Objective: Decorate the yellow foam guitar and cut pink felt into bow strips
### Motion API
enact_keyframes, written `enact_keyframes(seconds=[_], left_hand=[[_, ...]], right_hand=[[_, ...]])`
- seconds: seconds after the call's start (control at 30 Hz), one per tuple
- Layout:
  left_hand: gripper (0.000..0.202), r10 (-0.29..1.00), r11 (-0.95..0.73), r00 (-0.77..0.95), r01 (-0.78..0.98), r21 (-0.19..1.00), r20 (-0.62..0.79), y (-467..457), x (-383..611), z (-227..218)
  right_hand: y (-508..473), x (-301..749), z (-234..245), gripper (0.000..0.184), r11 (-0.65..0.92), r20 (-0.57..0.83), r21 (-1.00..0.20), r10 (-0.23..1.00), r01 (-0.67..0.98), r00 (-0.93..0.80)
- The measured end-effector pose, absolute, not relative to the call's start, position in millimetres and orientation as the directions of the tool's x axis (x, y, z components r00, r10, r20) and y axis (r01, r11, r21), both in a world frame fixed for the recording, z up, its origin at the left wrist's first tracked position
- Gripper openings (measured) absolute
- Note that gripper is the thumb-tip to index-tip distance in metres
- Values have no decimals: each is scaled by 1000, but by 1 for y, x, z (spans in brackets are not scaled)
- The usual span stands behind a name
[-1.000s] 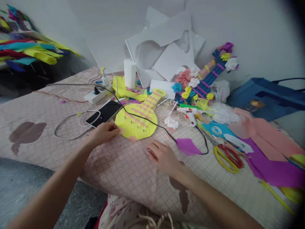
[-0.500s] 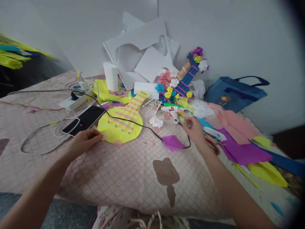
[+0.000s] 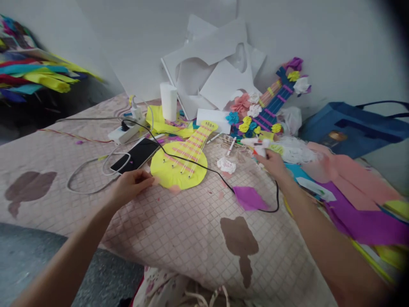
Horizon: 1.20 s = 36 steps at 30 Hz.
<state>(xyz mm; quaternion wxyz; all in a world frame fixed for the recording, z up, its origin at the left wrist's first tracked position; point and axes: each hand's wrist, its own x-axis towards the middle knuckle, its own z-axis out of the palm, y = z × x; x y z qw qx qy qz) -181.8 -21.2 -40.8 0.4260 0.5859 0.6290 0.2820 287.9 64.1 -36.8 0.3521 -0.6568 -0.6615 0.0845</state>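
My right hand (image 3: 274, 165) is closed around the handle of a white hot glue gun (image 3: 251, 142), which lies low over the clutter with its nozzle to the left. A black cord (image 3: 220, 175) runs over the yellow paper guitar (image 3: 179, 181) in the middle of the table. This guitar has pink stripes, white strings and small studs. Beside its lower left edge, my left hand (image 3: 136, 183) rests with thumb and fingers pinched together. What they hold, if anything, is too small to make out. A white paper flower (image 3: 226, 165) sits between the guitar and the glue gun.
A phone (image 3: 136, 155) and a power strip (image 3: 128, 133) with cables lie left. Behind stand a white roll (image 3: 168, 102), cut white boards (image 3: 220, 83) and a flower-covered blue guitar (image 3: 275, 104). Purple paper (image 3: 251, 198), pink sheets (image 3: 354, 175) and a blue bag (image 3: 354, 128) are at right.
My right hand has closed on the glue gun's handle, having been just beside it. My left hand stays by the yellow guitar's edge. The view has turned left.
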Motion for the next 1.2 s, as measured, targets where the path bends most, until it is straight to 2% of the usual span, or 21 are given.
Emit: enact_keyframes(seconds=[0.1,0.2,0.33,0.37,0.53,0.7,0.9,0.97,1.1,1.2], left_hand=[[32,980,140,51,500,855,-190,-25,-187,-44],[31,982,126,60,507,853,-180,-31,-186,-43],[29,982,55,133,494,868,-138,-40,-177,-36],[28,981,39,147,490,871,-127,-42,-174,-34],[27,984,28,147,451,892,-105,-47,-162,-30],[22,982,-33,184,388,921,-42,-48,-155,-42],[22,992,-56,126,369,928,9,-46,-156,-45],[23,997,-30,77,378,925,1,-42,-160,-40],[27,998,51,-51,438,898,-32,-33,-170,-33],[29,994,94,-95,394,914,-62,-27,-174,-31]], right_hand=[[51,294,-21,28,113,469,-709,813,696,346],[38,297,2,23,146,541,-715,735,683,409],[24,292,33,23,82,505,-483,840,872,201],[20,288,38,24,70,505,-470,839,880,203],[3,263,55,23,85,419,-636,873,767,251],[-14,226,60,17,163,301,-577,953,800,23],[-30,184,50,29,402,243,-516,915,756,-321],[-32,175,47,30,417,200,-526,908,741,-369],[-32,167,42,21,408,151,-554,906,725,-395],[-32,164,39,19,413,153,-564,903,715,-401]])
